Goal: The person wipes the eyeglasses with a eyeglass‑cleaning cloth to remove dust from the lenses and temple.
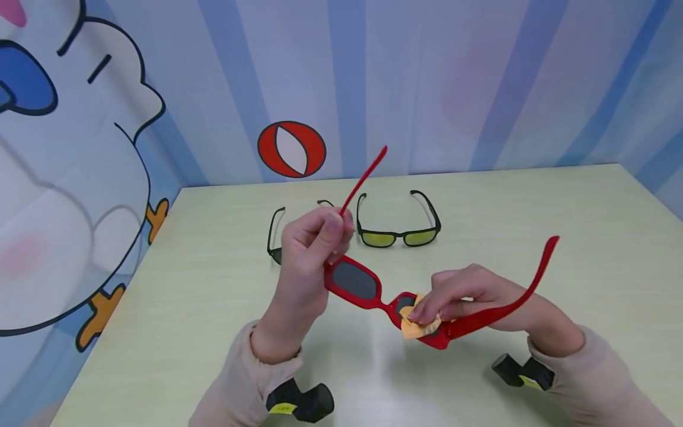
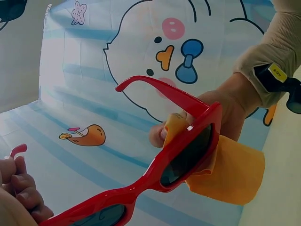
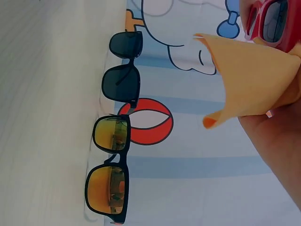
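Red-framed sunglasses (image 1: 354,279) with dark lenses are held up above the table, their temples unfolded. My left hand (image 1: 315,237) pinches them by one temple near the hinge. An orange cleaning cloth (image 1: 413,326) is folded over the other lens, and my right hand (image 1: 475,296) pinches that lens through it. In the left wrist view the cloth (image 2: 230,169) hangs down behind the red frame (image 2: 155,169), with the right-hand fingers partly hidden by it. From the right wrist, the cloth (image 3: 258,75) covers most of that hand's fingers.
Black glasses with yellow lenses (image 1: 397,238) stand on the table (image 1: 533,207) behind the hands. Black glasses with dark lenses (image 3: 121,82) stand beside them, mostly hidden by my left hand in the head view. A printed curtain (image 1: 416,89) rises along the table's back edge.
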Demonstrator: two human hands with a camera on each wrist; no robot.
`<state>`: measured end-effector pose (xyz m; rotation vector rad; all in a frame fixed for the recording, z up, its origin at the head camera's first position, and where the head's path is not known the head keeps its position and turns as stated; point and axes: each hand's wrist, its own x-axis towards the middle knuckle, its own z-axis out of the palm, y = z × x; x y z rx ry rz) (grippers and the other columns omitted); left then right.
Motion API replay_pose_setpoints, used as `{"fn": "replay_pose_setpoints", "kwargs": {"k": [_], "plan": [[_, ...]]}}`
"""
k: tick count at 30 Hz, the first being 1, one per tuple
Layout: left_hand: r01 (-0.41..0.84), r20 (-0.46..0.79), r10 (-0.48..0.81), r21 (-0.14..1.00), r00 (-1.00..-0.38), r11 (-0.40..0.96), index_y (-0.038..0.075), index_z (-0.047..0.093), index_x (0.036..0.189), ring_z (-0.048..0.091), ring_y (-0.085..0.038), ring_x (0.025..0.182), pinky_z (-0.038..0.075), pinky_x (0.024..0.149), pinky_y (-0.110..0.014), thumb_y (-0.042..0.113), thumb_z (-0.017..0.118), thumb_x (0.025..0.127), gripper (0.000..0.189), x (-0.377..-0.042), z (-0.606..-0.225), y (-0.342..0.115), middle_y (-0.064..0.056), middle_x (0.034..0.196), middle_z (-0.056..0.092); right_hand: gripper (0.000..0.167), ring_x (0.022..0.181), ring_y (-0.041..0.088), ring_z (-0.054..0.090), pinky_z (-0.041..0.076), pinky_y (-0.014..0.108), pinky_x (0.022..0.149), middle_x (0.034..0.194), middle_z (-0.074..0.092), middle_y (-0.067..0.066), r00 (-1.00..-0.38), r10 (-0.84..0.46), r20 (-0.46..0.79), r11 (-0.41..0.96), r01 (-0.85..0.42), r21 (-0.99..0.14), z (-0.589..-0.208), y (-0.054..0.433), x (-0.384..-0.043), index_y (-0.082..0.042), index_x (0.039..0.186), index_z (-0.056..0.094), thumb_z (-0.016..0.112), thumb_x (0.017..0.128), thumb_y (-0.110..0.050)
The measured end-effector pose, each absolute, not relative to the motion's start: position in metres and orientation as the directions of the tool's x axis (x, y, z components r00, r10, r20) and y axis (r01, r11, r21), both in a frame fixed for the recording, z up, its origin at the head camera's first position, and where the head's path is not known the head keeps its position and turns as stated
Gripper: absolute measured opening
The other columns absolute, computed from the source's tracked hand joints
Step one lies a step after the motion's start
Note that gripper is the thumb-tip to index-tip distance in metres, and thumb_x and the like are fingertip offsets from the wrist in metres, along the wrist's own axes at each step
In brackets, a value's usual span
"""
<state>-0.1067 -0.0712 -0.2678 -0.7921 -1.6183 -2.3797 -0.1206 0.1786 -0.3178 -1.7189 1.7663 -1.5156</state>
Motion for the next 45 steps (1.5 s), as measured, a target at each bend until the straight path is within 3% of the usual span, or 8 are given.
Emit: {"fn": "replay_pose_setpoints", "kwargs": {"k": [4,11,15,22,29,33,40,45], "plan": [[0.398,0.497,0.184,0.826,-0.848,-0.399,0.024,0.065,0.082,0.035,-0.013,0.055,0.031,0.055,-0.023,0.047,0.066,0.082,0.023,-0.105,-0.27,-0.067,0.002,0.062,0.042,0.041,0.08,0.018,0.057,0.044,0.028,0.057,0.105,0.066,0.005,-0.37,-0.827,0.423,-0.145,-0.585,-0.798,-0.319,0.178,-0.118,-0.009,0.11,0.066,0.055,0.083,0.018],[0.351,0.454,0.221,0.854,-0.863,-0.385,0.023,0.064,0.083,0.036,-0.012,0.056,0.033,0.057,-0.023,0.05,0.066,0.08,0.028,-0.106,-0.274,-0.06,0.002,0.062,0.042,0.045,0.09,0.019,0.063,0.051,0.032,0.072,0.096,0.066,0.004,-0.525,-0.759,0.384,-0.015,-0.576,-0.818,-0.318,0.178,-0.113,-0.009,0.102,0.067,0.048,0.08,0.025],[0.336,0.449,0.215,0.847,-0.868,-0.412,0.021,0.064,0.082,0.035,-0.012,0.055,0.032,0.055,-0.023,0.049,0.066,0.08,0.028,-0.106,-0.275,-0.06,0.001,0.061,0.04,0.046,0.082,0.018,0.06,0.05,0.031,0.067,0.094,0.065,0.004,-0.464,-0.8,0.382,-0.071,-0.558,-0.827,-0.319,0.18,-0.115,-0.008,0.105,0.067,0.047,0.079,0.026],[0.289,0.397,0.18,0.853,-0.9,-0.435,0.02,0.063,0.081,0.036,-0.011,0.055,0.031,0.054,-0.022,0.049,0.067,0.079,0.03,-0.11,-0.279,-0.059,0.002,0.061,0.042,0.034,0.092,0.023,0.062,0.05,0.034,0.076,0.099,0.067,0.013,-0.232,-0.853,0.467,-0.277,-0.558,-0.783,-0.325,0.181,-0.123,-0.003,0.105,0.065,0.05,0.084,0.019],[0.313,0.407,0.132,0.84,-0.904,-0.443,0.02,0.064,0.082,0.036,-0.011,0.054,0.031,0.053,-0.022,0.049,0.069,0.078,0.03,-0.113,-0.276,-0.063,0.002,0.061,0.043,0.028,0.082,0.022,0.059,0.046,0.03,0.061,0.096,0.065,0.016,-0.113,-0.844,0.524,-0.402,-0.513,-0.759,-0.321,0.184,-0.129,-0.003,0.11,0.062,0.052,0.088,0.011],[0.337,0.427,0.128,0.835,-0.895,-0.435,0.02,0.064,0.081,0.036,-0.011,0.054,0.031,0.053,-0.022,0.049,0.069,0.078,0.029,-0.113,-0.274,-0.065,0.002,0.061,0.042,0.023,0.077,0.02,0.055,0.046,0.029,0.059,0.1,0.065,0.016,-0.113,-0.84,0.53,-0.407,-0.514,-0.755,-0.316,0.185,-0.129,-0.004,0.109,0.061,0.051,0.091,0.007],[0.449,0.53,0.14,0.809,-0.836,-0.379,0.023,0.066,0.084,0.035,-0.013,0.055,0.031,0.053,-0.023,0.046,0.065,0.083,0.023,-0.114,-0.272,-0.069,0.001,0.061,0.04,0.034,0.1,0.025,0.058,0.051,0.032,0.076,0.11,0.062,0.013,-0.203,-0.848,0.489,-0.377,-0.418,-0.826,-0.319,0.193,-0.128,-0.001,0.114,0.057,0.041,0.09,0.017],[0.498,0.571,0.148,0.794,-0.807,-0.348,0.025,0.067,0.086,0.036,-0.014,0.055,0.031,0.053,-0.024,0.045,0.064,0.085,0.021,-0.116,-0.27,-0.072,0.001,0.061,0.04,0.047,0.106,0.027,0.058,0.048,0.033,0.086,0.114,0.062,0.013,-0.323,-0.868,0.378,-0.259,-0.354,-0.898,-0.316,0.2,-0.121,0.0,0.117,0.057,0.028,0.088,0.023]]}}
